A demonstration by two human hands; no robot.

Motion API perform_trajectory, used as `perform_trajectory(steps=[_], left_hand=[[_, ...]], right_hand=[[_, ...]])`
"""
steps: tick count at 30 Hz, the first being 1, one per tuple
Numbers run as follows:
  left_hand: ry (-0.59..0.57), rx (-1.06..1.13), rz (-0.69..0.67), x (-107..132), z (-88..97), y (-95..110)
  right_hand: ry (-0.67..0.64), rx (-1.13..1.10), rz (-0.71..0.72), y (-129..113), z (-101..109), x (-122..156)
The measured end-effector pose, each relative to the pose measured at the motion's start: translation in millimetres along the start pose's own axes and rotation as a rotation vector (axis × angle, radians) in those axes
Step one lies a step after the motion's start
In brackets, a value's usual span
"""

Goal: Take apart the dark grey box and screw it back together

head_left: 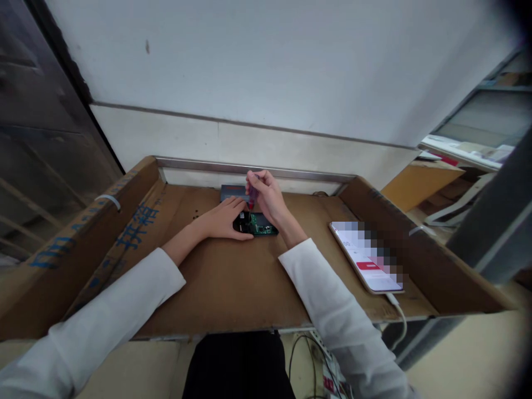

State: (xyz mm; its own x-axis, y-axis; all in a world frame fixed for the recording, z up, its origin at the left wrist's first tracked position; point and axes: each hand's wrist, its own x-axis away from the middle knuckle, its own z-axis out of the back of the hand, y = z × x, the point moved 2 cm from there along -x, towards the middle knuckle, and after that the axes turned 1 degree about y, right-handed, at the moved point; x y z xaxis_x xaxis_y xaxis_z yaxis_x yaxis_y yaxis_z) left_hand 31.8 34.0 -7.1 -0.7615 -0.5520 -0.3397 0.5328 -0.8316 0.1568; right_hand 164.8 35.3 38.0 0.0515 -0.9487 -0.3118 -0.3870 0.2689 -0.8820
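Note:
My right hand (268, 194) is closed round the purple-and-red handle of a screwdriver (251, 197), held upright. Its tip points down at the green circuit board (261, 223) inside a small opened black device (241, 223); whether it sits on a screw is too small to tell. The device lies flat on cardboard, and my left hand (224, 219) grips its left end, thumb along the near edge and fingers at the far side. A dark grey box (233, 192) stands just behind the hands. Several tiny dark pieces (196, 214) lie left of my left hand.
Raised cardboard walls (415, 249) flank the work surface (233, 288) left and right. A phone (366, 257) with a lit screen lies at the right, its white cable (399, 313) hanging over the front edge. Behind is a white wall (257, 66).

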Motion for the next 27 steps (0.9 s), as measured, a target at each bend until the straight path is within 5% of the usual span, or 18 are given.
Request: perform_trajectory(steps=[7,14,27], left_hand=[[-0.016,-0.019,0.016,0.3,-0.7,0.0],[-0.018,0.01,0.016,0.2,0.1,0.3],[-0.021,0.013,0.034,0.7,-2.2,-1.6]], right_hand=[[-0.191,0.068,-0.086,-5.5,1.9,1.4],[-0.036,-0.079,-0.156,-2.9,-4.5,0.6],[0.021,0.088,-0.017,1.3,-0.9,-1.1]])
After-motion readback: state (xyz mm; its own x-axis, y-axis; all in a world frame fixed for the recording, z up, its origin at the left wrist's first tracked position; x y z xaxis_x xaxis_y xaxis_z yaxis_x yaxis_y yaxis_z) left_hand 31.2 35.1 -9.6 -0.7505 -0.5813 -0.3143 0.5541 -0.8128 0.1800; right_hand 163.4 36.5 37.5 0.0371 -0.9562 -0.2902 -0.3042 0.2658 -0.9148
